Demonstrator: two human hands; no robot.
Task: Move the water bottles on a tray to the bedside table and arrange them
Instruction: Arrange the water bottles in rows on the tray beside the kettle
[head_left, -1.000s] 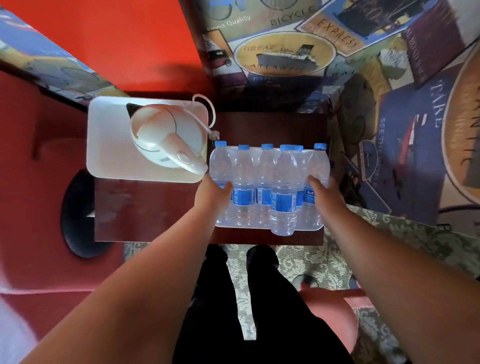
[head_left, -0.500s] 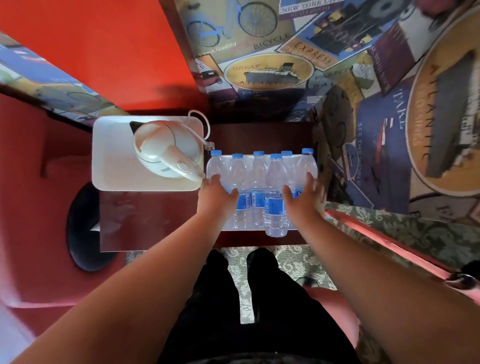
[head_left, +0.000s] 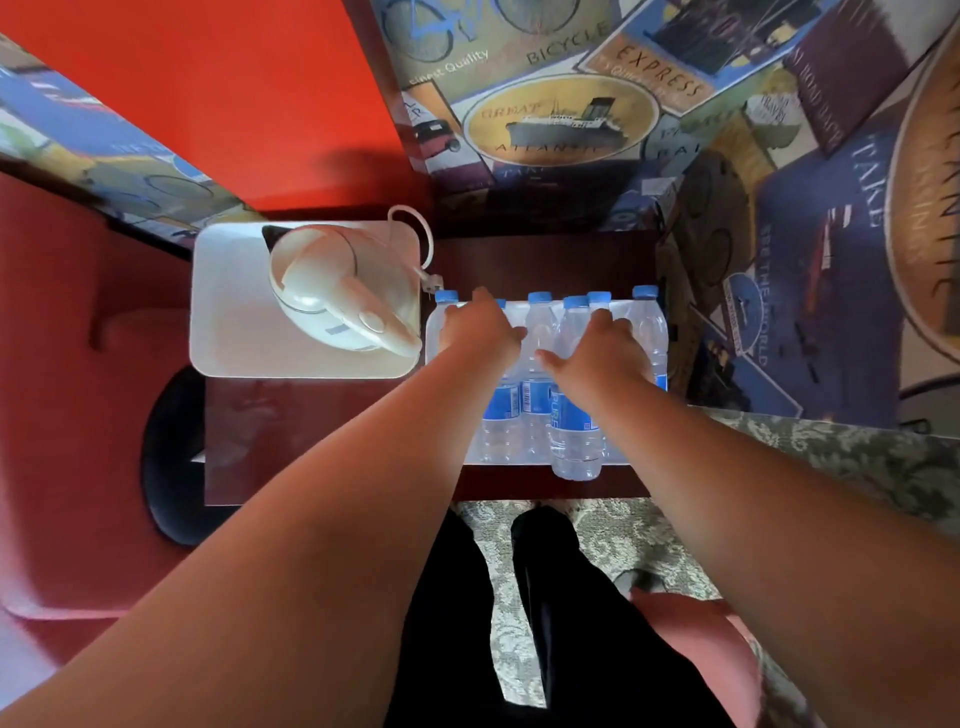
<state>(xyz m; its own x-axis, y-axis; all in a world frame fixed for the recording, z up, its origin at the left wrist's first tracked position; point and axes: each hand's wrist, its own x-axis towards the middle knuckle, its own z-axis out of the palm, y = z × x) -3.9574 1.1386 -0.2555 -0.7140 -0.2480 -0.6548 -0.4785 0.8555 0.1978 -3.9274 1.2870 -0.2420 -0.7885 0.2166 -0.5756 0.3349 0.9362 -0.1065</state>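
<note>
Several clear water bottles (head_left: 571, 415) with blue caps and blue labels stand packed together on a white tray (head_left: 469, 453). The tray rests on the right half of the dark wood bedside table (head_left: 545, 260). My left hand (head_left: 480, 332) lies over the tops of the bottles at the tray's left, fingers reaching to the back row; its grip is hidden. My right hand (head_left: 605, 348) rests on the bottles right of the middle, thumb spread to the left and fingers around a back-row bottle neck. One bottle stands at the front, past the tray's near edge.
A white electric kettle (head_left: 332, 296) sits on a second white tray (head_left: 234, 327) on the table's left half, its cord (head_left: 418, 234) looping at the back. Red upholstery (head_left: 78, 415) borders the left, a patterned printed surface (head_left: 805, 260) the right. My legs stand on patterned carpet (head_left: 597, 525).
Both hands left the tray's sides and moved up and forward over the bottle tops toward the back row. The tray and bottles stay where they were on the table.
</note>
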